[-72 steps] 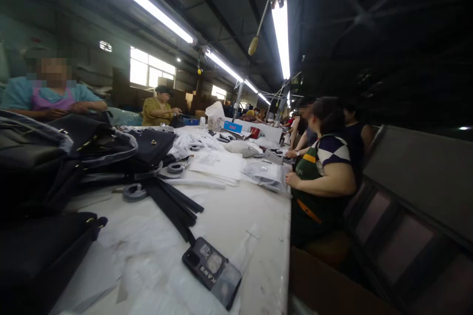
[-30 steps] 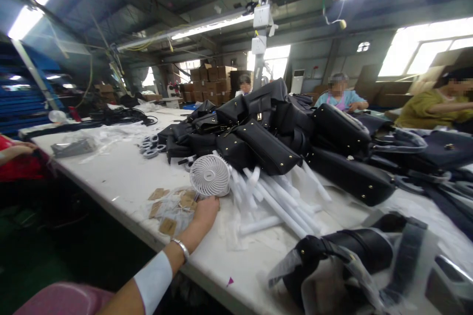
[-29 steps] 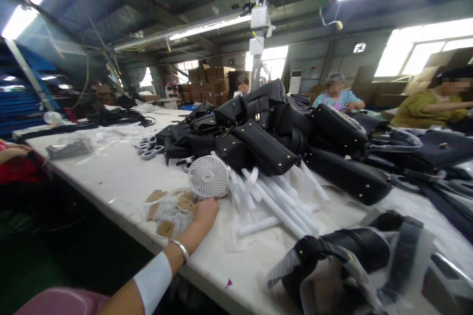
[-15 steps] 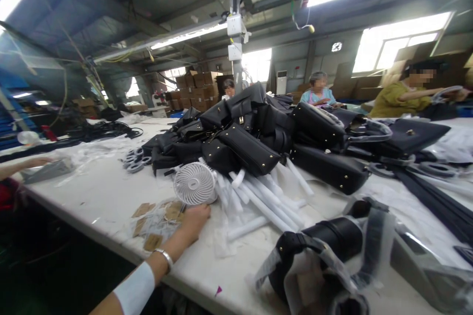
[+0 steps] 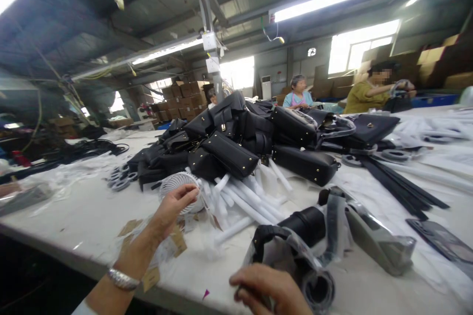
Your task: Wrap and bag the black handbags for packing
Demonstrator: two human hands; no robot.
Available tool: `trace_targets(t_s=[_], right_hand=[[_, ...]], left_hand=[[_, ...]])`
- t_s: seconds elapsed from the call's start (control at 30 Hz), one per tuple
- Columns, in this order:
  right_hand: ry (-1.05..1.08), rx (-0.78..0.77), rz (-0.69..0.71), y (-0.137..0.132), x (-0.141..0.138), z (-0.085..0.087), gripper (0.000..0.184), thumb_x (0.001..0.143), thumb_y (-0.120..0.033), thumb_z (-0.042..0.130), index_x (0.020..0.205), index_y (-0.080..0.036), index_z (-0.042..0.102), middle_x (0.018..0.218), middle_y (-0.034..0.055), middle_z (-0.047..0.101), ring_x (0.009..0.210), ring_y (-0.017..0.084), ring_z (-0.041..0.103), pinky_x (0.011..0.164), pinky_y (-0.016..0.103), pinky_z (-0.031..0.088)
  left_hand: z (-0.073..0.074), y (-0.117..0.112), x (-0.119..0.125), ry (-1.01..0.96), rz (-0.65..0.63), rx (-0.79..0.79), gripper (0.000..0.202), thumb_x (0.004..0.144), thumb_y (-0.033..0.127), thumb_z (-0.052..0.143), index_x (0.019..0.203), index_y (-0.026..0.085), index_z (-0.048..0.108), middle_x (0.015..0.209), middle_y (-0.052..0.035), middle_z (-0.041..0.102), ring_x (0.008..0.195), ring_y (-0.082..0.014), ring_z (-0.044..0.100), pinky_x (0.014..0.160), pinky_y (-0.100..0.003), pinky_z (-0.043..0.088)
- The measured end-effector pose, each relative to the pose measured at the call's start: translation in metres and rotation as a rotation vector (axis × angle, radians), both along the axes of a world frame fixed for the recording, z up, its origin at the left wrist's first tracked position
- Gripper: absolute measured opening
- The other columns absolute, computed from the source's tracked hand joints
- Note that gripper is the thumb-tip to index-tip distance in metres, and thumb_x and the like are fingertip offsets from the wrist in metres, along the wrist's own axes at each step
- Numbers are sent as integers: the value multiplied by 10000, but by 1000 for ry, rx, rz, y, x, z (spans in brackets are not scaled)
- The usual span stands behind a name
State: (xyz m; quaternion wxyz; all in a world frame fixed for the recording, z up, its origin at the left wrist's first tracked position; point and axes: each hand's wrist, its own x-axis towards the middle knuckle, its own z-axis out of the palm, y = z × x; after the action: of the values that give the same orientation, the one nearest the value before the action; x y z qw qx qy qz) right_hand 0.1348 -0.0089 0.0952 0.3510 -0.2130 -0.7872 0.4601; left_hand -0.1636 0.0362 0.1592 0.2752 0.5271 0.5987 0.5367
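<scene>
My left hand (image 5: 177, 206) is raised over the table in a pinch. A brown hang tag (image 5: 216, 221) dangles by a thin string from its fingertips. Just behind that hand stands a white round fan (image 5: 181, 187). Brown tags with pale strings (image 5: 179, 240) lie in a loose pile below my left wrist. At the bottom of the view, my right hand (image 5: 273, 288) has its fingers closed on a small dark thing that I cannot make out. Beside it lies a black handbag (image 5: 303, 226), its handle in clear plastic wrap.
Black handbags (image 5: 231, 155) are heaped mid-table behind white rolled tubes (image 5: 251, 202). On the right lie a grey tape dispenser (image 5: 380, 241), black straps (image 5: 395, 182) and a phone (image 5: 443, 238). Two co-workers (image 5: 297, 96) sit across the table. Another person's hand (image 5: 9, 188) shows at far left.
My left hand has risen from the tag pile with a hang tag hanging from it. My right hand has come into view at the bottom. The view has swung to the right.
</scene>
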Motion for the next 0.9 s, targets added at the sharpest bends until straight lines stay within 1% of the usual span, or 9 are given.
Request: trace_targets(t_s=[0.07, 0.17, 0.27, 0.33, 0.47, 0.57, 0.67, 0.8, 0.9], right_hand=[[128, 47, -126, 16, -9, 21, 213, 945, -308, 559, 1083, -241, 707, 1064, 80, 720, 1017, 235, 664, 922, 344, 528], [278, 116, -256, 31, -23, 49, 256, 927, -257, 571, 1157, -231, 680, 1235, 88, 661, 1179, 245, 589, 1041, 379, 456], [284, 92, -209, 37, -30, 62, 366, 889, -283, 635, 1253, -248, 623, 1342, 72, 599, 1278, 250, 512, 1120, 425, 364], [311, -28, -139, 37, -31, 63, 387, 894, -372, 635, 1258, -242, 618, 1314, 73, 621, 1250, 252, 538, 1091, 417, 390], [395, -326, 3, 32, -25, 60, 464, 919, -572, 529, 1105, -186, 708, 1093, 80, 719, 1051, 240, 646, 926, 351, 488], [402, -449, -6, 28, -18, 56, 455, 795, -578, 697, 929, -149, 763, 835, 58, 735, 786, 200, 663, 724, 286, 505], [412, -446, -69, 25, -11, 53, 400, 751, -519, 766, 871, -138, 781, 784, 60, 738, 712, 177, 641, 682, 268, 487], [414, -370, -161, 19, 0, 52, 359, 790, -489, 741, 880, -144, 776, 827, 74, 747, 744, 191, 645, 675, 268, 483], [435, -303, -204, 15, 7, 53, 320, 839, -465, 697, 878, -150, 740, 828, 59, 733, 747, 180, 635, 674, 257, 477]], left_hand=[[20, -7, 17, -72, -69, 23, 306, 788, 453, 721, 914, 179, 668, 939, -38, 669, 903, -177, 629, 883, -317, 525], [44, -18, 46, -138, -150, 48, 262, 811, 425, 716, 901, 186, 658, 889, -19, 662, 864, -160, 634, 872, -307, 536], [61, -30, 74, -164, -193, 69, 240, 818, 405, 721, 905, 191, 656, 896, -8, 648, 832, -149, 633, 830, -290, 553], [67, -37, 89, -163, -223, 79, 227, 826, 399, 715, 900, 193, 658, 906, -9, 642, 837, -154, 631, 819, -292, 558], [69, -49, 108, -163, -265, 73, 206, 840, 398, 703, 884, 201, 663, 902, -13, 631, 860, -163, 614, 803, -283, 557], [66, -54, 118, -179, -293, 55, 193, 850, 398, 695, 902, 216, 659, 903, -3, 613, 845, -144, 595, 748, -229, 539], [61, -58, 126, -196, -305, 45, 186, 862, 397, 683, 911, 220, 651, 904, 1, 599, 847, -137, 584, 733, -207, 524], [58, -62, 134, -206, -304, 66, 174, 887, 391, 653, 911, 220, 632, 904, 3, 604, 860, -136, 582, 787, -227, 528], [57, -62, 141, -243, -293, 78, 199, 911, 419, 608, 953, 224, 603, 952, -10, 645, 907, -161, 615, 829, -278, 543]])
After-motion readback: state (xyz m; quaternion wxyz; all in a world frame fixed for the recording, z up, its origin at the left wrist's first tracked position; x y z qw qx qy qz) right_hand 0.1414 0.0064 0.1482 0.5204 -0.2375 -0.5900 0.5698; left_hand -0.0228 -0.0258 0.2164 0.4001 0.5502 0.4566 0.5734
